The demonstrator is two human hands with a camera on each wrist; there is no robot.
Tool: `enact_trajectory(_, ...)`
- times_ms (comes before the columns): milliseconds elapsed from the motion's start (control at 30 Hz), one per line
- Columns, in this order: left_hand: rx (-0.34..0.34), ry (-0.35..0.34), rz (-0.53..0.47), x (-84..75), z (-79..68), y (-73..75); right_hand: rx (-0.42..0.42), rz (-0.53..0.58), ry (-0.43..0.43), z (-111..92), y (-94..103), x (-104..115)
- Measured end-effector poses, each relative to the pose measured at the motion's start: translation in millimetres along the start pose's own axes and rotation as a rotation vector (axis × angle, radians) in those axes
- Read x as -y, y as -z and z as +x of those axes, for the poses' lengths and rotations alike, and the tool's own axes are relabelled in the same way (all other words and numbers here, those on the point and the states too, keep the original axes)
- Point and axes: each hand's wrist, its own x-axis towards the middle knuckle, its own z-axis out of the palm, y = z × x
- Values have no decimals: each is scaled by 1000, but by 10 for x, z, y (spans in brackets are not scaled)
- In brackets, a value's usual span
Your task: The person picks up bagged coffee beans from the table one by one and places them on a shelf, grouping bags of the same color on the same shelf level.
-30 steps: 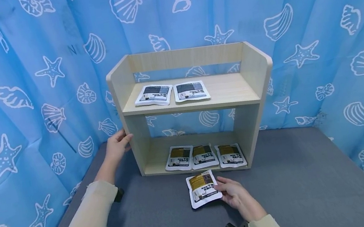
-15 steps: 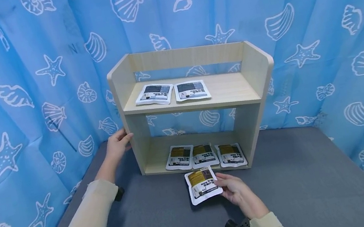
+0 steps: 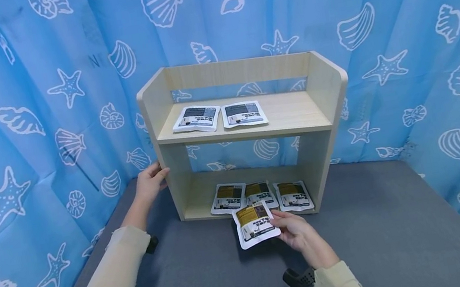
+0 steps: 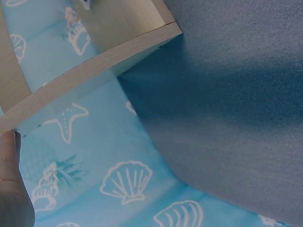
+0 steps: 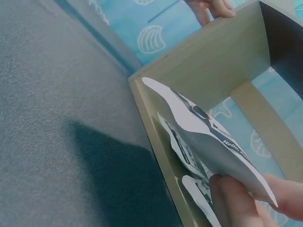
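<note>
My right hand pinches a white pouch with a yellow and black label, thumb on top, fingers beneath. The pouch hangs tilted above the table, just before the bottom shelf, and overlaps the pouches there in the head view. The right wrist view shows this pouch edge-on. My left hand holds the left side panel of the small wooden shelf; its thumb is on the front edge and some fingers are hidden. On the bottom shelf lie a left pouch, a middle pouch and a right pouch.
Two pouches with blue-grey labels, a left one and a right one, lie side by side on the upper shelf. The shelf stands on a dark grey table. A blue shell-print curtain hangs behind and at both sides.
My right hand has carried the pouch forward, toward the bottom shelf. My left hand has stayed on the side panel. The head view has shifted slightly.
</note>
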Motion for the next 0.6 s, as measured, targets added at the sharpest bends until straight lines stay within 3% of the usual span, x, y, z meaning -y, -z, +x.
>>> enact_trajectory(600, -8, 2, -5, 4, 2, -3, 19, 26, 45, 149, -186, 47)
